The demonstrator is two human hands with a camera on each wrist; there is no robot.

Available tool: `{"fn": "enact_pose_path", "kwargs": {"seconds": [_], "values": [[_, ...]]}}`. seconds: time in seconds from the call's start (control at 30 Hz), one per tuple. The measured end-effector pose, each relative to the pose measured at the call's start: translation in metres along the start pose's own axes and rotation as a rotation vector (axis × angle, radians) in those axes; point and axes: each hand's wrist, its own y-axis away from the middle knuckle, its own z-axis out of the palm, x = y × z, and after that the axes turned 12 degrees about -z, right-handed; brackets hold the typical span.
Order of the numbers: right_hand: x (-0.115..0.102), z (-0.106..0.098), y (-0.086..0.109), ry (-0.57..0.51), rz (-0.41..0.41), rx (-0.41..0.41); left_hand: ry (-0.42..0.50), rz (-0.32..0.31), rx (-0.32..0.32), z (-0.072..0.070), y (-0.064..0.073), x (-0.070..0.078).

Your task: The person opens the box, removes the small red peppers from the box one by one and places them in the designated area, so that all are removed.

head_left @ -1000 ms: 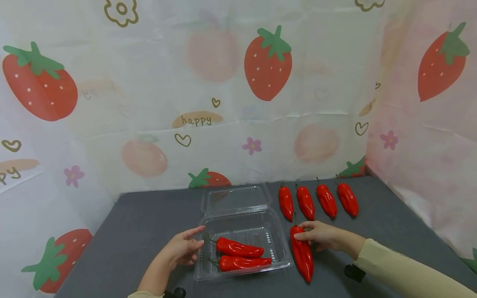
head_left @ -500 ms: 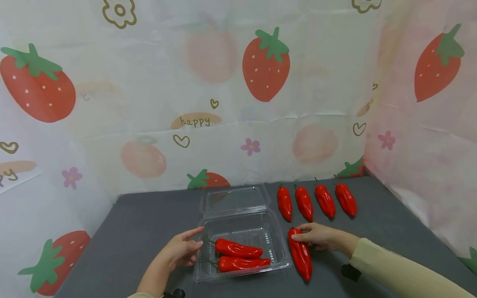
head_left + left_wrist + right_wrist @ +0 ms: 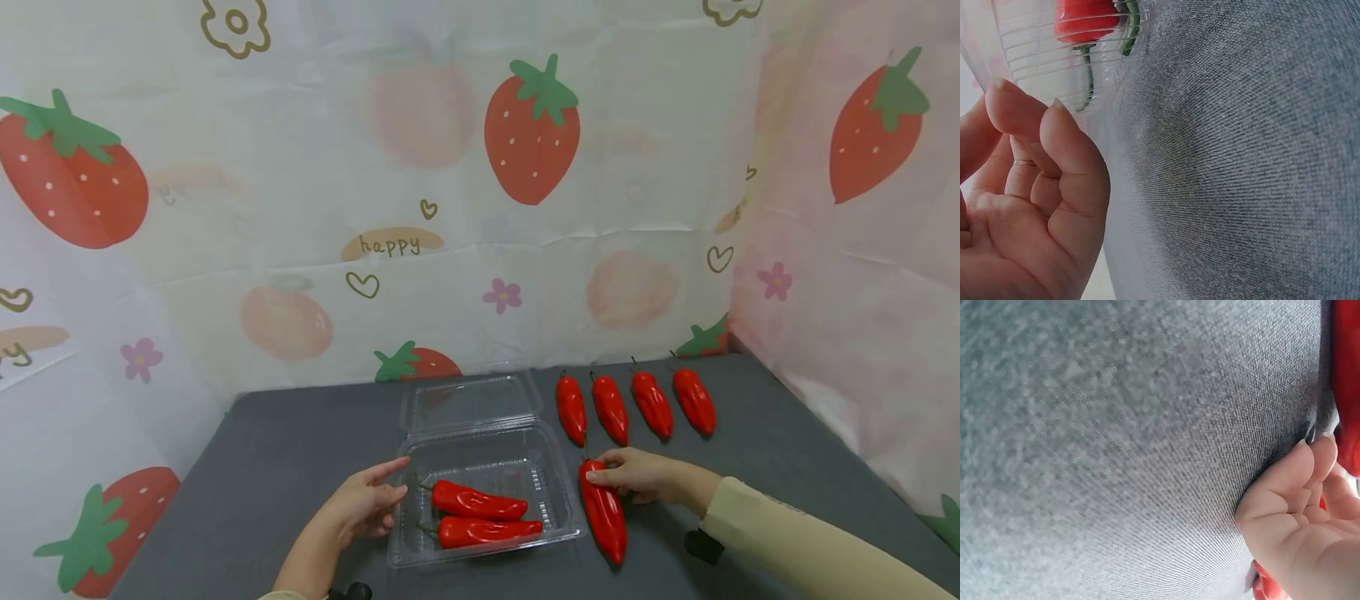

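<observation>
In the head view my right hand [image 3: 637, 475] pinches a long red pepper [image 3: 606, 525] near its stem end, thumb on top. That pepper lies on the dark cloth just right of a clear plastic clamshell box [image 3: 487, 450], whose lid is folded back. Inside the box are two red peppers, one [image 3: 480, 502] behind the other [image 3: 491, 532], stems pointing left. My left hand [image 3: 367, 504] touches the box's left rim with its forefinger, the other fingers loosely bent. The left wrist view shows this hand [image 3: 1041, 187] against the box wall. In the right wrist view, my fingers partly hide the pepper [image 3: 1347, 381].
Behind the right hand several more red peppers [image 3: 611, 410] lie in a row, stems toward the back. Grey cloth [image 3: 300, 450] covers the table. A printed curtain [image 3: 420, 292] hangs behind it and at both sides.
The head view has shifted slightly, so everything sits a little further left. Both hands, the gripped pepper and the box keep almost the same places relative to each other.
</observation>
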Motion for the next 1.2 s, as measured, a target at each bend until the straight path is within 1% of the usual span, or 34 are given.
{"fn": "enact_pose_path", "kwargs": {"seconds": [0.2,0.37,0.53,0.63,0.73,0.93,1.07,1.2], "values": [[0.0,0.0,0.0,-0.006,-0.003,-0.001,-0.001,0.001,0.007,0.001,0.001,0.001],[-0.002,-0.002,0.001,-0.026,0.015,-0.002,0.0,-0.005,0.02,0.001,0.0,0.001],[-0.003,-0.006,0.0,-0.093,0.049,0.001,-0.001,-0.008,0.039,0.002,0.001,0.001],[-0.005,-0.009,0.0,-0.143,0.049,0.004,-0.002,-0.009,0.045,0.003,0.002,0.002],[-0.01,-0.013,0.002,-0.18,0.037,0.021,-0.003,-0.009,0.044,0.003,0.002,0.002],[-0.024,-0.021,0.006,-0.205,-0.015,0.069,-0.005,-0.004,0.019,0.001,0.003,0.002],[-0.035,-0.025,0.008,-0.21,-0.045,0.063,-0.008,0.002,0.006,0.001,0.002,0.002],[-0.044,-0.024,0.008,-0.214,-0.063,0.049,-0.004,0.007,-0.013,0.0,0.001,0.002]]}}
